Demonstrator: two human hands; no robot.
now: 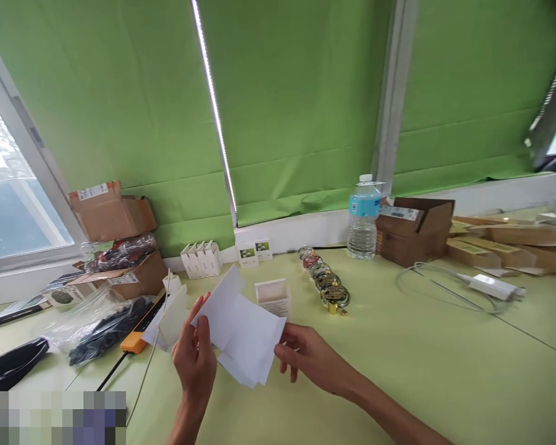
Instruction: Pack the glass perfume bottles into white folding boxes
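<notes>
Two-handed grip, left (195, 352) and right (301, 353), on creased white paper (248, 337).

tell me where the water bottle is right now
In the head view, the water bottle stands right of centre, just left of a brown cardboard box and in front of the green blind.

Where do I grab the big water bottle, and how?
Probably round the bottle's blue label, coming from the front or left. It stands upright and looks round there, and the brown box sits close on its right.
</notes>
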